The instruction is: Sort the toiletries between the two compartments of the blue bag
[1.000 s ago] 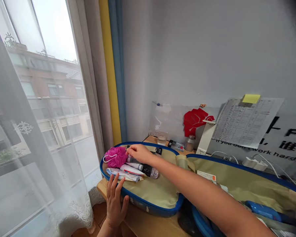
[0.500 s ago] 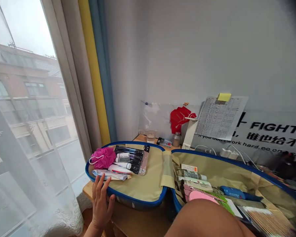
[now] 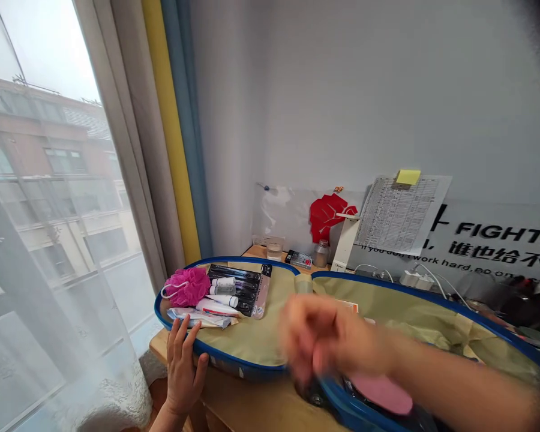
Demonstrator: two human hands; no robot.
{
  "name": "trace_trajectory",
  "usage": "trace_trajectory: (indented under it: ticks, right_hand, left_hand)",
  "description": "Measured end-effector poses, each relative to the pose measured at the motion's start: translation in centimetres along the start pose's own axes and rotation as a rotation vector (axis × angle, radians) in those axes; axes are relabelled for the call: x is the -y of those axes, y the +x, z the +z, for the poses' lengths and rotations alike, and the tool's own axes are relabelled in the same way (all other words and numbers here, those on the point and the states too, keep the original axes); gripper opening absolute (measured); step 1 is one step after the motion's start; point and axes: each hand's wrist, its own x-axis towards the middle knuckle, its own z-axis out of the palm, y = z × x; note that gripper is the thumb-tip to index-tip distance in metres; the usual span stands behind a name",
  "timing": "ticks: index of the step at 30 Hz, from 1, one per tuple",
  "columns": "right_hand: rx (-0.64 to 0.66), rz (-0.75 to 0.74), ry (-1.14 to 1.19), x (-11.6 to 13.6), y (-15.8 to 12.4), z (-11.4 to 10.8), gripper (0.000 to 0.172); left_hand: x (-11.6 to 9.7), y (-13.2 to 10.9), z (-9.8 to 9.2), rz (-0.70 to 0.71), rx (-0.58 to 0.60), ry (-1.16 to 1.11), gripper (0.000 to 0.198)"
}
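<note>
An open blue suitcase (image 3: 234, 360) with an olive lining lies across a wooden desk. My left hand (image 3: 182, 369) rests flat, fingers spread, on the rim of its left half. In that half lie a pink bath pouf (image 3: 189, 285), several small tubes (image 3: 222, 291), a black toothbrush pack (image 3: 247, 283) and a flat packet (image 3: 198, 317). My right hand (image 3: 317, 342) hovers over the hinge between the two halves, smeared by motion, with a pink object (image 3: 380, 390) just below the wrist. Whether the fingers hold anything cannot be made out.
At the back of the desk (image 3: 252, 405) stand a glass (image 3: 274, 249), a small bottle (image 3: 321, 254), a white box (image 3: 344, 243) and chargers with cables (image 3: 414, 277). A printed sheet (image 3: 398, 213) leans on the wall. Window and curtains (image 3: 166, 138) are on the left.
My right hand left the tubes in the left half, drew back out of view, and now sweeps forward over the hinge. The camera turned right. My left hand stayed on the rim.
</note>
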Motion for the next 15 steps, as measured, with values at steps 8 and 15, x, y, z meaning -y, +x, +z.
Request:
trace_trajectory:
  ticks: [8,15]
  right_hand:
    - [-0.406,0.639,-0.711,-2.7,-9.3,-10.8,0.015]
    - [-0.321,0.901,-0.915,-6.7,-13.5,-11.5,0.023]
  left_hand:
    - [-0.4,0.4,-0.2,0.043,-0.014,-0.023,0.053]
    - [-0.4,0.5,-0.3,0.041,-0.01,-0.02,0.053]
